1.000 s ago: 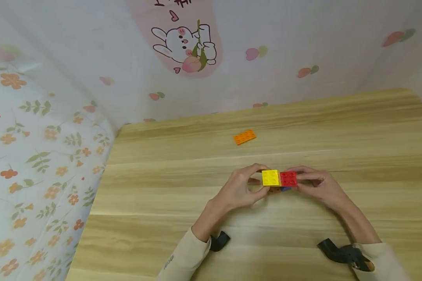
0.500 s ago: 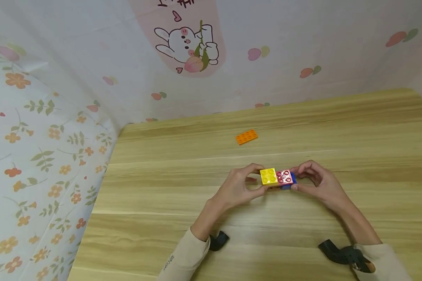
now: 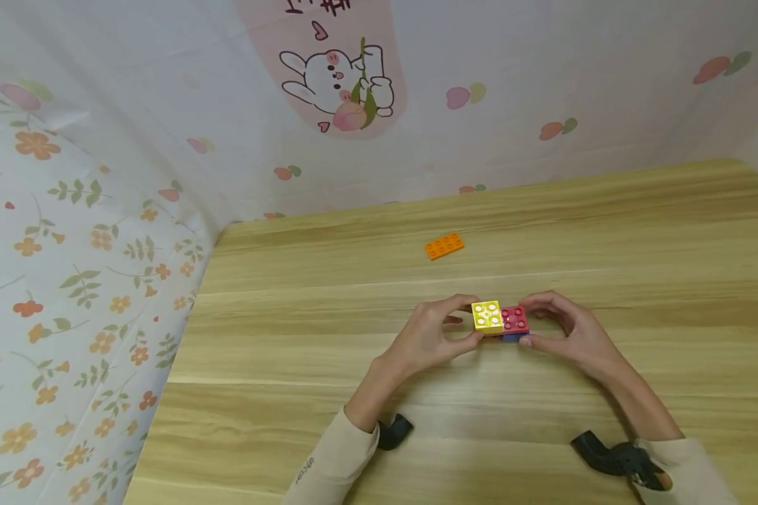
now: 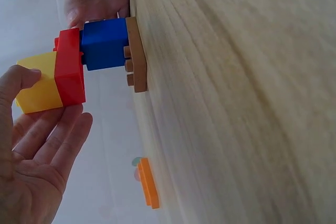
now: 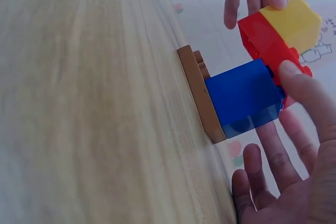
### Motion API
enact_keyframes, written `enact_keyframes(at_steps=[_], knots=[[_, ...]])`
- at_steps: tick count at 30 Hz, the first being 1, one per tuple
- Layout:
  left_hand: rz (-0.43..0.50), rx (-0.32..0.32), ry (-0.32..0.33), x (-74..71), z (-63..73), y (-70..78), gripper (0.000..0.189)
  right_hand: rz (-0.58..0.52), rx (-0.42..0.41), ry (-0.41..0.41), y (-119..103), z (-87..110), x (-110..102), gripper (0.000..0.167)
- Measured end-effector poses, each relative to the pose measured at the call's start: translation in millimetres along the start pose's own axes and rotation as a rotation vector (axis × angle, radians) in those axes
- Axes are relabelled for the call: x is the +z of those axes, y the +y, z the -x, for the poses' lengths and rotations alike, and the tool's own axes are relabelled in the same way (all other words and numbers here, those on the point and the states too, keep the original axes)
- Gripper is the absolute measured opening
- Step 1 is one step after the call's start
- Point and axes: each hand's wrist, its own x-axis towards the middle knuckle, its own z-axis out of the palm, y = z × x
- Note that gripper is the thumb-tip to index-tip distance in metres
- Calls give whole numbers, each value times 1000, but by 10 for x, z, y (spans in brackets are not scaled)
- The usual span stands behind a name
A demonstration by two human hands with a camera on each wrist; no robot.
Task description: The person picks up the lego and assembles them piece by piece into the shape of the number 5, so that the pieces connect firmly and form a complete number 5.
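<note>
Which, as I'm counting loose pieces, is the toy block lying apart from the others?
The orange eight-stud plate, alone on the table; the yellow brick, red brick, blue brick and brown plate are stacked between the left hand and right hand.

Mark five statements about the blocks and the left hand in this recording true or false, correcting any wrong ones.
1. The left hand pinches the yellow block. True.
2. The flat orange block touches the blue block. False: the flat orange block lies apart on the table.
3. The blue block stands on the flat brown block. True.
4. The yellow block sits directly on the blue block. False: it sits on the red block.
5. The flat brown block has bare studs. True.
</note>
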Motion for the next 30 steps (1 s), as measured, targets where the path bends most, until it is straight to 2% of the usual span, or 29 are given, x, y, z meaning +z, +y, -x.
enact_keyframes(at_steps=[6,13,19,25,30], knots=[[-49,8,-18,-7,-5,15,37,39,25,-4,-8,16,-5,45],[-56,35,-32,-3,-14,16,38,40,61,5,4,33,-26,44],[-53,57,-25,3,-17,-3,40,24,59,7,10,33,-35,43],[-57,44,-36,1,-16,-8,40,43,68,-1,25,39,-43,43],[-33,9,-42,5,-11,-7,40,92,72,-5,36,33,-54,42]])
